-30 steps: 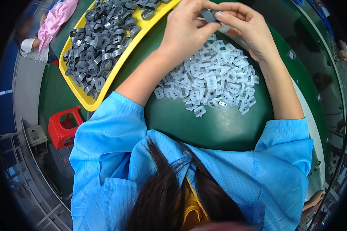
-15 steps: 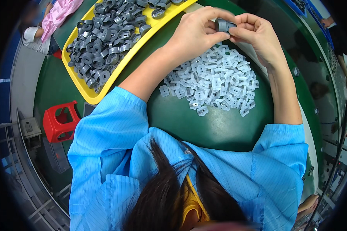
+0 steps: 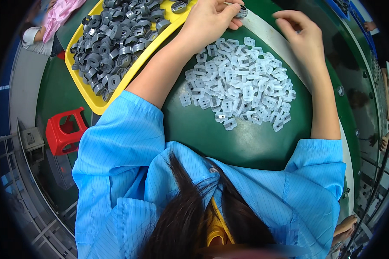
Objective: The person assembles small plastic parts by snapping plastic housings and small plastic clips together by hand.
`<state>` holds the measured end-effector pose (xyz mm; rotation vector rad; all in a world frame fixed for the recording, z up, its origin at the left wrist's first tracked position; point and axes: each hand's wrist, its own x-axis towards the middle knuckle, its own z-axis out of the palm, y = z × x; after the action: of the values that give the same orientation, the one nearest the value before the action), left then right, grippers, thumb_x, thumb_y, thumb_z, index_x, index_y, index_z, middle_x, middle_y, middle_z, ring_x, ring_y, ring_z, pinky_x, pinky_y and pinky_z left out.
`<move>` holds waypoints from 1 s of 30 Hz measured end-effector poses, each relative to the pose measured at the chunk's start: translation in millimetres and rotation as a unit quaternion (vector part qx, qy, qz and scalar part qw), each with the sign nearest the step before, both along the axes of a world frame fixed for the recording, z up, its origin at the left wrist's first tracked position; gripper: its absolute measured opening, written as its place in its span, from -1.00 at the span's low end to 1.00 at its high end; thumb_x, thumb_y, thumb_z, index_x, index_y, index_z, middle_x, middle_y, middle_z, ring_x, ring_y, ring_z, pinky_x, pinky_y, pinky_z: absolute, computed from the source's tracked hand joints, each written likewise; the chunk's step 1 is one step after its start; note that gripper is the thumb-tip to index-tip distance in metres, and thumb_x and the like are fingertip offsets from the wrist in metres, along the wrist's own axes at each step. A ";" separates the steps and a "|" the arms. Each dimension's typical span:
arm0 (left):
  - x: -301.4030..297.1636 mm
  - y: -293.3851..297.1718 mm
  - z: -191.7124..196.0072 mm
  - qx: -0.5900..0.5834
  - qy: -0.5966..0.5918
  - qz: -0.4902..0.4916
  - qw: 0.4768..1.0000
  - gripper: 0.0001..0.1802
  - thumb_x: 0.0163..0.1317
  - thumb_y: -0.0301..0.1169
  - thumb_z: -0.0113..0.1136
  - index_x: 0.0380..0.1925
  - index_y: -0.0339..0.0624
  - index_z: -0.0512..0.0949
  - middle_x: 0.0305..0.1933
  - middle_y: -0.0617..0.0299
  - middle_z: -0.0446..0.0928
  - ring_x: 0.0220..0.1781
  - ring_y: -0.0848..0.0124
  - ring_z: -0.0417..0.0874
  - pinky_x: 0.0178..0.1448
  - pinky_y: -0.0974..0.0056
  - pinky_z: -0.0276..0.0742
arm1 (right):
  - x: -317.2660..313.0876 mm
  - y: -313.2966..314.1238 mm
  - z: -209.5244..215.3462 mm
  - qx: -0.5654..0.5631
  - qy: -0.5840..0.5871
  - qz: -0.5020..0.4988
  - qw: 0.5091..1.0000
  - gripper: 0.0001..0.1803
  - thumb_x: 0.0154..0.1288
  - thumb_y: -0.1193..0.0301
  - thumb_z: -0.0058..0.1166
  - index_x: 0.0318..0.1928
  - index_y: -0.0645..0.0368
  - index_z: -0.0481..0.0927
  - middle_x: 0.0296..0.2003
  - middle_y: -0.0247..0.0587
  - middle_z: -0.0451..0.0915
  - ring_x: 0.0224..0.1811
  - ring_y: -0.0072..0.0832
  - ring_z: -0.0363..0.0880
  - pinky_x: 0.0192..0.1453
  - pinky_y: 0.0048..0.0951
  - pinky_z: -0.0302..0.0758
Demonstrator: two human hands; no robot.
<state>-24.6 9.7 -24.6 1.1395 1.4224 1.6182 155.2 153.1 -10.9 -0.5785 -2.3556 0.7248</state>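
A small grey ring-shaped part [image 3: 241, 11] sits pinched in the fingertips of the left hand [image 3: 212, 19], at the far edge of the green tabletop [image 3: 229, 142], just beyond the heap of pale plastic clips [image 3: 237, 84]. The left hand is curled closed around that part. The right hand [image 3: 300, 34] is apart from it, holding nothing, its fingers loosely spread and bent, hovering above the far right side of the clip heap.

To the left, a yellow tray [image 3: 93, 101] lies slantwise on the tabletop, piled with more grey parts [image 3: 116, 39] of the same kind. The heap of clips lies between the two forearms, well within reach of either hand.

To do this step well, I judge the left hand should keep the grey part steady with its open face turned toward the right hand, while the right hand picks a single clip from the loose edge of the heap rather than the tangled middle, and checks its orientation before the two meet.

A red stool [image 3: 65, 131] stands on the floor to the left.
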 end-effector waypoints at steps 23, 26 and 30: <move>40.2 -8.8 32.1 -0.035 0.185 0.070 0.980 -0.67 0.05 -0.56 0.31 -0.21 -0.32 0.40 -0.39 0.20 0.52 -0.40 0.56 0.54 -0.29 0.45 0.50 | -11.4 -45.2 21.4 -0.115 0.055 0.084 0.988 -0.84 0.15 0.40 0.25 -0.32 0.22 0.62 -0.40 -0.48 0.54 -0.32 -0.72 0.42 -0.24 -0.63 0.33; 40.3 -5.5 23.1 -0.028 0.173 0.084 0.981 -0.70 0.05 -0.56 0.31 -0.26 -0.32 0.40 -0.43 0.23 0.52 -0.44 0.58 0.52 -0.33 0.45 0.49 | -10.1 -47.1 24.2 0.040 0.041 0.051 0.997 -0.83 0.16 0.38 0.25 -0.32 0.23 0.63 -0.38 -0.42 0.57 -0.34 -0.69 0.44 -0.27 -0.62 0.36; 43.3 -7.6 23.6 0.000 0.157 0.091 0.983 -0.71 0.05 -0.56 0.30 -0.27 -0.31 0.40 -0.45 0.23 0.53 -0.46 0.58 0.50 -0.35 0.45 0.47 | -10.0 -49.5 28.3 -0.035 0.008 0.068 0.997 -0.84 0.13 0.40 0.26 -0.28 0.20 0.66 -0.35 -0.39 0.59 -0.34 -0.66 0.47 -0.31 -0.63 0.37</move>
<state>18.7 2.1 -1.0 1.3440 1.7728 1.6110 145.2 103.6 17.3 -0.4431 -2.3799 0.8733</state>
